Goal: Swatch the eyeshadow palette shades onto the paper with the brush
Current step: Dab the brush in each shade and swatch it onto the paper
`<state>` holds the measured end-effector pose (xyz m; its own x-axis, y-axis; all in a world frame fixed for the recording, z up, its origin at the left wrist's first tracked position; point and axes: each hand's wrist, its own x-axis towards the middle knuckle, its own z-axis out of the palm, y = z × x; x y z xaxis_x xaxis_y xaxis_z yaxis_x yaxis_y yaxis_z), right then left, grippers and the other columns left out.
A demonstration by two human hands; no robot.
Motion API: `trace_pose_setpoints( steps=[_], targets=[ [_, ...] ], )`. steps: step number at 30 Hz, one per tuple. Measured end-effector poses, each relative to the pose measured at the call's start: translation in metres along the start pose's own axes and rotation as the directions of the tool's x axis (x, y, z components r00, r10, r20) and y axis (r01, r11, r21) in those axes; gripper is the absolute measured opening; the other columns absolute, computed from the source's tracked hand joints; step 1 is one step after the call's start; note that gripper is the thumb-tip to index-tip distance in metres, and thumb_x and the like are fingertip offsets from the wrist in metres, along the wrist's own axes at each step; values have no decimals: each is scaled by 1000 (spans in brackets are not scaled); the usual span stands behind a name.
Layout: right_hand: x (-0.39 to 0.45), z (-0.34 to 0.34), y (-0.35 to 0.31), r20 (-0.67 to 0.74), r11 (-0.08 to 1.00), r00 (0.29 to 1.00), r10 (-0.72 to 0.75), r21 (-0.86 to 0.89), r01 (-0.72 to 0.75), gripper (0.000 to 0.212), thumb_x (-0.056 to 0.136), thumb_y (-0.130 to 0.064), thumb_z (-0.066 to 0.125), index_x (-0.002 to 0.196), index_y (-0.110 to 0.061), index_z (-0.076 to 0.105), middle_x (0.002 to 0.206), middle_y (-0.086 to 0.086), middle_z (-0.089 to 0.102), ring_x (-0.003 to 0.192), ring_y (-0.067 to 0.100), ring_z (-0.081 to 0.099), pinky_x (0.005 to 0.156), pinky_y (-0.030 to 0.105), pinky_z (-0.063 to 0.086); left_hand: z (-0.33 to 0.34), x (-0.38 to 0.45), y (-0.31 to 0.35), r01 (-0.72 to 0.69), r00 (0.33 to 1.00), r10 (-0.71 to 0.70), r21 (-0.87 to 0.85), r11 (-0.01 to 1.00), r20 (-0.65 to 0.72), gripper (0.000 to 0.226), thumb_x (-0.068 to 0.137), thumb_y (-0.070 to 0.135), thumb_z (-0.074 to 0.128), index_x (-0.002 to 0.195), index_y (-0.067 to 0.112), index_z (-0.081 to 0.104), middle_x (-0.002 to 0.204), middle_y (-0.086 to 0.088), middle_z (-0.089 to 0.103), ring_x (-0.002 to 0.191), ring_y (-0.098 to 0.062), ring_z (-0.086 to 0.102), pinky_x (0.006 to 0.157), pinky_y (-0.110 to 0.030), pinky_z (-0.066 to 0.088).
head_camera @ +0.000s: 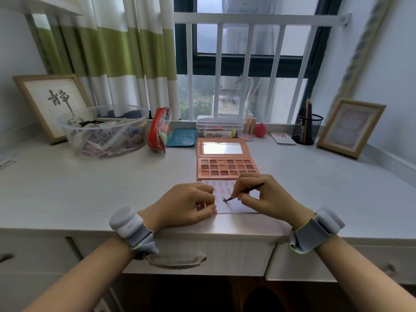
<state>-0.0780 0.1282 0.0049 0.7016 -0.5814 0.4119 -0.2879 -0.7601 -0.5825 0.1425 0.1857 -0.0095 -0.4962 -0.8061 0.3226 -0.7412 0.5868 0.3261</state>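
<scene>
Leaning over the desk (67, 190), the person works with both hands close together on a small white paper (234, 207) that lies just in front of the open eyeshadow palette (227, 168). That arrangement makes sense to me: the palette sits directly beyond the sheet, its mirrored lid propped back out of the way, so the brush (245, 191) need only travel a short way between pan and page.

The left hand (188, 204) rests on the left part of the sheet with its fingers curled down onto it, apparently pinning the paper so it does not slide under the strokes; whether the fingertips pinch the edge or merely press on it I cannot quite tell from this angle.

The right hand (261, 194) pinches the thin dark brush low on its handle, much as one holds a pen, thumb and forefinger closed tight around it. The handle slants up and away to the right past the knuckles, while the bristle tip pokes out below and to the left of the fingers, touching the paper at a dark reddish spot. Rows of pale peach and pink swatches already sit above that spot, towards the palette, so the work looks well advanced
</scene>
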Motion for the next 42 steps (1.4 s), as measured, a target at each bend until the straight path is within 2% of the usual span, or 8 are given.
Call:
trace_pose_setpoints(
  steps=[7,12,18,21,28,34,39,42],
  targets=[
    [3,1,3,-58,997,998,3,-80,-8,13,84,-12,53,87,-14,66,81,-13,60,74,10,57,70,19,49,0,0,-1,2,1000,-2,-11,1000,6,47,86,47,40,86,13,73,81,2,63,72,-9,52,60,-11,38],
    [1,0,2,-29,999,999,38,-7,-39,15,80,-13,52,83,-15,67,81,-3,64,75,15,61,72,25,53,0,0,-1,2,1000,-2,-4,1000,4,46,86,47,40,84,13,72,80,3,61,72,-7,52,60,-12,40],
    [8,-5,3,-257,997,965,60,-27,-69,12,89,-11,54,93,-12,65,86,1,66,72,9,64,69,13,51,-4,0,1,8,999,-9,8,1000,33,52,86,51,37,93,14,73,95,1,66,82,-9,57,68,-23,49],
    [17,-10,11,-315,988,939,136,-33,-154,16,90,-15,53,97,-8,65,87,1,65,71,6,62,66,8,49,-4,-1,6,-29,999,30,-17,999,27,44,88,45,40,98,16,73,99,17,62,89,5,55,73,-13,48],
    [31,-15,34,-328,951,904,275,-45,-305,17,90,-13,52,98,-10,67,81,5,69,73,12,66,74,21,53,6,7,21,-108,993,110,-45,993,36,33,90,31,46,100,15,73,97,4,67,87,-10,60,73,-31,52],
    [38,-9,40,-326,938,901,286,-96,-332,19,90,-16,52,96,-8,68,80,4,68,68,11,61,63,1,43,9,9,21,-110,994,110,-39,993,3,32,89,30,46,94,14,74,90,3,66,81,-11,59,68,-31,51],
    [38,-10,41,-311,941,896,318,-17,-339,20,89,-15,51,90,-6,69,84,9,71,72,15,68,73,22,56,12,9,20,-112,994,112,-32,993,-16,33,89,30,46,90,13,74,86,3,65,77,-12,58,64,-33,51],
    [38,-12,38,-337,949,896,289,-21,-314,20,91,-17,52,89,-7,69,75,5,69,65,6,64,65,6,48,13,9,19,-112,994,111,-25,993,-24,33,88,31,45,89,14,74,85,4,64,76,-12,58,63,-33,51]
  ],
)
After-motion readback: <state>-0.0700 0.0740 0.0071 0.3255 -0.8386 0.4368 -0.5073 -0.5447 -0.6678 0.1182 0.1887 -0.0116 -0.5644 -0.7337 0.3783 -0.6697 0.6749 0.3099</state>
